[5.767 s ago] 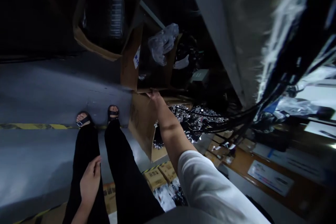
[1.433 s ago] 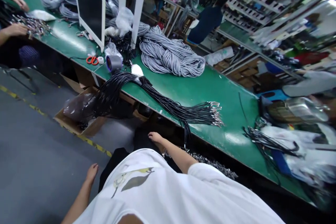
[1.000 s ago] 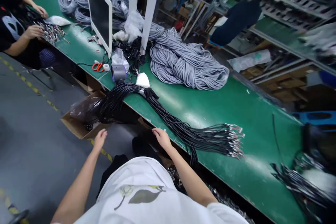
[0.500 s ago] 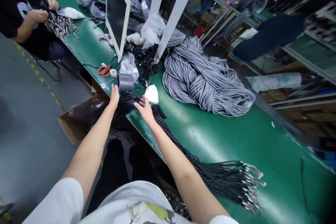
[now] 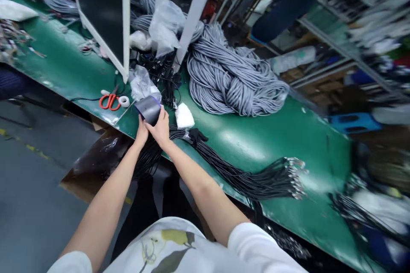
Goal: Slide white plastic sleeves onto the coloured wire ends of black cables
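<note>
A wide dark grey roll with a purple edge (image 5: 149, 110), which looks like tape, is held between both hands over the near edge of the green table. My left hand (image 5: 141, 133) grips its lower left side, and my right hand (image 5: 162, 128) has its fingers around the right side, the two touching below the roll. Beneath them a bundle of thin black cables (image 5: 221, 160) runs along the table and hangs over the edge at the left. Exposed wire ends finish the bundle at the right. Close by are a white pad (image 5: 184, 116) and a black cloth-like piece (image 5: 197, 135).
Left of the roll lie orange-handled scissors (image 5: 109, 100) and a small white tape roll (image 5: 124, 101). A monitor (image 5: 102, 13) stands behind them. Coiled grey cable (image 5: 237, 76) fills the table's far side. An open carton (image 5: 86, 166) sits below the edge; another person (image 5: 282, 6) is beyond.
Both hands were spread apart and empty beside the roll; now they have closed on it and tilted it. The view has turned, so the table appears shifted left.
</note>
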{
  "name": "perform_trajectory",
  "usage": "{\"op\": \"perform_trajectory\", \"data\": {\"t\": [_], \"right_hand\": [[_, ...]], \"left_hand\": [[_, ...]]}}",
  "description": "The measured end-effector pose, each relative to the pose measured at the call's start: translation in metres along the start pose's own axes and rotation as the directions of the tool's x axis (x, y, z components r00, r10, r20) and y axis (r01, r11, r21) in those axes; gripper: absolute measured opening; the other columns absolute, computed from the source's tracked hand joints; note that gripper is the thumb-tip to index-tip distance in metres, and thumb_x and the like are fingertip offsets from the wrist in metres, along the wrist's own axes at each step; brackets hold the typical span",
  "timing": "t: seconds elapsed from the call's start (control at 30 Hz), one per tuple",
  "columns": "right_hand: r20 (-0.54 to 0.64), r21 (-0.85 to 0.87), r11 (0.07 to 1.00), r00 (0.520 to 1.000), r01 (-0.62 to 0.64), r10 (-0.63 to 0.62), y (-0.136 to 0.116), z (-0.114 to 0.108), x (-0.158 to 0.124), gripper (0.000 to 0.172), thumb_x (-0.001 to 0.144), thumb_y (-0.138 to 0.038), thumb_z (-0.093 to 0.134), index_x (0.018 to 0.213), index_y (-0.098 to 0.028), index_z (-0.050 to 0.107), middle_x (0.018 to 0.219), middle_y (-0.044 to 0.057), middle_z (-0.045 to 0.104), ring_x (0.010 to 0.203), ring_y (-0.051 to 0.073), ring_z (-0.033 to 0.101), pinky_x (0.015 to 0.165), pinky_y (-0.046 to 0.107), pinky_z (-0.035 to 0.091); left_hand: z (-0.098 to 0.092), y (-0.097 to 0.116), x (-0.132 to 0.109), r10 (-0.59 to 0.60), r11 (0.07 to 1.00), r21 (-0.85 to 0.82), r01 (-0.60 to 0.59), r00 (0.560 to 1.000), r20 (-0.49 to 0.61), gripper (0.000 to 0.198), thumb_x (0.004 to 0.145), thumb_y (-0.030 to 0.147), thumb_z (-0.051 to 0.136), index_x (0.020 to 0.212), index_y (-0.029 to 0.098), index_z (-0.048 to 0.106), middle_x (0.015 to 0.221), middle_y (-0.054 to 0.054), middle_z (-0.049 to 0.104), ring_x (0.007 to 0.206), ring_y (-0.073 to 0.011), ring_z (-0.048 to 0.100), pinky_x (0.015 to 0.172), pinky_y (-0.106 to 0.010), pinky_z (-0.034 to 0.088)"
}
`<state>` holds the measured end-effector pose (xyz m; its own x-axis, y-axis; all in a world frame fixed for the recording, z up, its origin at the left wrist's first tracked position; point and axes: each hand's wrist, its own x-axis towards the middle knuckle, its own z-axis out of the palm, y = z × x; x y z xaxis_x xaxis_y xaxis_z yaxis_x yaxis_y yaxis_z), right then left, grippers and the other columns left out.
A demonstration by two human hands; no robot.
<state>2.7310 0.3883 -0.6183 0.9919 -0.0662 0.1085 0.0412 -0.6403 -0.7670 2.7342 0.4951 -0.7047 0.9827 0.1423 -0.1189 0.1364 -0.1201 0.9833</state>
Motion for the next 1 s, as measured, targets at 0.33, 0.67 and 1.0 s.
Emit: {"op": "perform_trajectory", "data": {"t": [0.33,0.67,1.0], "right_hand": [[-0.128,0.081,0.995,0.991,0.06,-0.049,0.015,-0.085,0.025,0.106,0.081,-0.039,0.083,0.159,-0.006,0.02,0.159,0.021,0.035,0.146,0.024,0.039,0.12,0.038,0.044],[-0.393,-0.156,0.986,0.919,-0.051,-0.015,0.105,-0.169,0.131,0.107,0.082,-0.048,0.075,0.162,-0.008,0.016,0.156,0.026,0.037,0.148,0.03,0.037,0.124,0.049,0.034],[-0.26,-0.184,0.978,0.965,-0.097,0.047,0.153,-0.12,0.163,0.1,0.084,-0.042,0.071,0.16,-0.008,0.016,0.154,0.026,0.04,0.148,0.03,0.04,0.123,0.049,0.036]], "left_hand": [[-0.034,-0.006,-0.027,0.067,0.992,0.111,-0.056,0.993,-0.1,0.06,0.101,0.035,0.048,0.157,0.015,0.037,0.157,-0.021,0.049,0.142,-0.027,0.054,0.124,-0.047,0.038],[-0.034,-0.007,-0.009,-0.12,0.988,0.065,0.141,0.957,-0.265,0.033,0.094,0.021,0.054,0.126,0.016,0.062,0.108,-0.009,0.073,0.087,-0.0147,0.074,0.068,-0.023,0.06],[-0.032,0.011,-0.01,-0.212,0.971,0.034,0.236,0.92,-0.33,0.03,0.095,0.014,0.056,0.125,0.011,0.063,0.102,-0.011,0.072,0.076,-0.0127,0.071,0.056,-0.02,0.054]]}}
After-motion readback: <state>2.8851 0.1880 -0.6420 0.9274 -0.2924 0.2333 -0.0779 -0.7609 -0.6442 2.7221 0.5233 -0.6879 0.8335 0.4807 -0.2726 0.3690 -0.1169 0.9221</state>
